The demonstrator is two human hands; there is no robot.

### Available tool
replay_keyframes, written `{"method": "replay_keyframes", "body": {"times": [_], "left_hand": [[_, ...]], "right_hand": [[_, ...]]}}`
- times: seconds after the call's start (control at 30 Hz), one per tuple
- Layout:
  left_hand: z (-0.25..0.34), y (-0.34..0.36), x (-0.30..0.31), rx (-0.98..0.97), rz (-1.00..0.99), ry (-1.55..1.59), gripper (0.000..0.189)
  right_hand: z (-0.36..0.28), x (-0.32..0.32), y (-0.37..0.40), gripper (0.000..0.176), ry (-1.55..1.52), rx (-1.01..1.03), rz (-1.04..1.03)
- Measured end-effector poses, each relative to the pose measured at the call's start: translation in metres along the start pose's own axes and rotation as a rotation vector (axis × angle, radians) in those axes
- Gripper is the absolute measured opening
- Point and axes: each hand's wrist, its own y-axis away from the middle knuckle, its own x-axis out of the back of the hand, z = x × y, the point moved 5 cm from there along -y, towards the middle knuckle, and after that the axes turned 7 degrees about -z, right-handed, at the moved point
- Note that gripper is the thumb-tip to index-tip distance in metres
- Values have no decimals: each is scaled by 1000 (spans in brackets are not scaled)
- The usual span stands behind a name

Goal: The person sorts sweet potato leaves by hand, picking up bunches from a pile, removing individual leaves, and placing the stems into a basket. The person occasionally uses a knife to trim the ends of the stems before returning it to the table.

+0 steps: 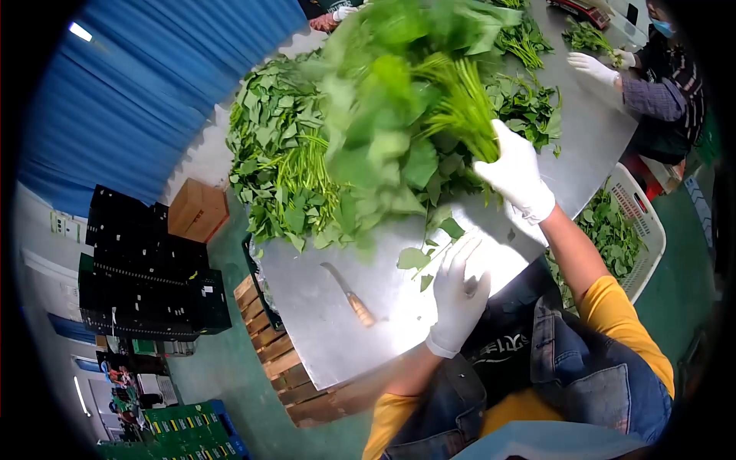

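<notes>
White-gloved, my right hand [515,170] is closed around the stems of a large bunch of leafy greens [460,100], whose leaves spread left and blur over the table. My left hand [458,297], gloved too, is held low near the table's front edge, fingers apart and holding nothing. Between it and the left edge, a knife with a wooden handle [360,310] lies on the metal table [307,337]. A heap of greens [284,146] covers the table's far left part. A few loose leaves [414,258] lie near my left hand.
At the upper right, a co-worker's gloved hands [594,69] are over the table near a small bunch. Another person's glove [343,12] shows at the top. A white basket [652,238] of greens stands at the right. Black crates [138,268] and a cardboard box [198,210] stand left.
</notes>
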Motion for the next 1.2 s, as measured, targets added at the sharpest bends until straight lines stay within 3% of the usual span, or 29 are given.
{"method": "replay_keyframes", "body": {"times": [0.03,0.07,0.13,0.2,0.23,0.27,0.33,0.4,0.43,0.47,0.53,0.57,0.6,0.67,0.73,0.8,0.83,0.87,0.9,1.0,1.03,1.1,1.13,1.2], "left_hand": [[14,0,6,-204,-12,-282,61],[14,-3,15,-193,-11,-277,61],[19,-13,22,-261,-178,-871,63],[51,-29,53,-34,-102,-1126,64],[41,-25,69,-45,-37,-1177,63],[19,-20,79,-82,-39,-1437,64],[21,0,95,-170,-24,-1499,61],[28,16,115,-116,98,-1523,32],[31,25,125,-139,156,-1470,28],[27,37,135,-107,118,-1557,28],[23,59,155,12,-76,-1536,18],[16,76,164,81,-113,-1548,19],[10,95,174,152,-148,-1562,20],[17,134,203,393,-55,-1499,21],[41,175,226,506,238,-1380,18],[56,216,242,739,513,-1058,22],[54,237,247,772,691,-711,23],[48,254,245,666,885,-300,19],[45,265,241,630,917,-117,22],[52,262,217,586,1094,298,30],[43,262,212,474,1035,438,29],[24,264,208,440,999,529,18],[22,258,201,433,1003,594,17],[29,234,183,387,999,733,16]], "right_hand": [[-5,-10,6,45,149,199,57],[-10,-23,10,40,129,196,-63],[-7,-57,28,35,-36,481,-195],[-28,-74,52,31,-32,597,-268],[-60,-74,60,29,216,544,-454],[-29,-100,71,28,0,686,-358],[-49,-118,82,30,143,624,-685],[-77,-126,96,35,79,712,-568],[-87,-127,104,40,-65,857,-452],[-71,-175,118,50,113,943,-519],[-87,-208,120,69,124,574,-1132],[-90,-208,121,69,125,587,-1133],[-100,-204,122,79,6,724,-1042],[-119,-190,116,89,-128,862,-953],[-117,-167,77,88,-561,350,-863],[-79,-213,74,72,-421,327,-730],[-96,-203,79,59,-224,150,-847],[-75,-264,96,58,21,494,-855],[-78,-281,113,67,75,558,-1005],[-87,-318,151,80,326,596,-971],[-87,-326,153,80,326,604,-972],[-71,-342,150,89,542,360,-885],[-63,-348,152,89,535,345,-896],[-35,-352,140,75,229,190,-842]]}}
